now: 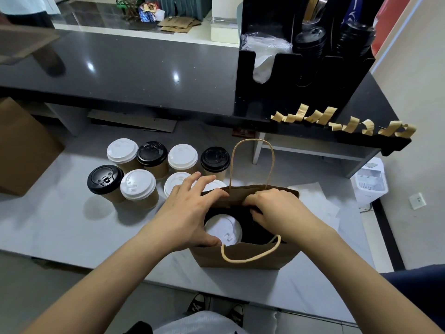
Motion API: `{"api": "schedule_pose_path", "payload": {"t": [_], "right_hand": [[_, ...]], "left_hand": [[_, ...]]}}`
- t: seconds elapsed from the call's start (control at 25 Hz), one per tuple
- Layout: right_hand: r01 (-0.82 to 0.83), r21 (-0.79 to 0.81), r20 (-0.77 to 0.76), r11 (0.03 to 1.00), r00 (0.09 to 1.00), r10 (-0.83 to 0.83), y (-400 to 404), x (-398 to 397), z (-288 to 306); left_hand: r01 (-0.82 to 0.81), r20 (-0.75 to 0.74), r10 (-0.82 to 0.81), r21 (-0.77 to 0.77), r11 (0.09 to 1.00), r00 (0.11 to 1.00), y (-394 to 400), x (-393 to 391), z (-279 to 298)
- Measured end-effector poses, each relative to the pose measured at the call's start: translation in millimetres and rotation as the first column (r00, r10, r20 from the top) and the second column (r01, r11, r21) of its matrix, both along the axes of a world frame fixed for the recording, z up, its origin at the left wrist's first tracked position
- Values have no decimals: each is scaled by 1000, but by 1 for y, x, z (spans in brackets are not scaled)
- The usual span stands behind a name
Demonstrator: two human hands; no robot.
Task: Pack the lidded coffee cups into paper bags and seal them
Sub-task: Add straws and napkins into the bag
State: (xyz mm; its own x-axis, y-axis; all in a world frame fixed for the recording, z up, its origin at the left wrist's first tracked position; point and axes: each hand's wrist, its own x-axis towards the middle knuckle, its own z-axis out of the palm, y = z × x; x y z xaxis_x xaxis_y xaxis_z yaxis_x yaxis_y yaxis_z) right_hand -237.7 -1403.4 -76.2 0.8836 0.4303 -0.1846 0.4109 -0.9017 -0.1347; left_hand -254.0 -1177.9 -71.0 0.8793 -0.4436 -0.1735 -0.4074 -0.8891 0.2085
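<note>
Down at six o'clock on our white table (72, 227) stands the open paper bag (243, 257), one white-lidded cup (222, 231) already inside. Our left hand (190, 213) spreads relaxed fingers over the bag's nine o'clock edge, touching that lid; our right hand (269, 208) pinches the far rim. Eight more cups (138, 186) wait at ten o'clock, and tape strips (346, 122) hang at one o'clock, so sealing remains undone.

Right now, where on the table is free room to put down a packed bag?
The near-left table is bare, bordered by the cups, the left hand and the front edge. A narrower strip lies before the bag. Behind the bag it is crowded: cups left, white paper right.
</note>
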Motion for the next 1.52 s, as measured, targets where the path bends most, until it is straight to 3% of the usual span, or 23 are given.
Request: {"api": "schedule_pose_path", "payload": {"t": [0.2,0.36,0.68,1.0,1.52], "right_hand": [[-41,-87,-78,995,996,34,11,4,-5],[-50,-41,-44,998,998,48,6,-1,5],[95,215,33,972,994,-104,-29,-17,32],[90,431,142,898,976,-166,-58,-32,42],[121,518,257,847,922,-289,-85,-50,59]], "left_hand": [[0,-2,0,-29,1000,1000,2,1,0],[12,-2,-12,-82,997,1000,3,0,0],[46,66,-33,-210,977,997,3,4,10],[138,158,-79,-404,904,984,-3,7,28],[237,195,-162,-471,849,967,-30,15,65]]}}
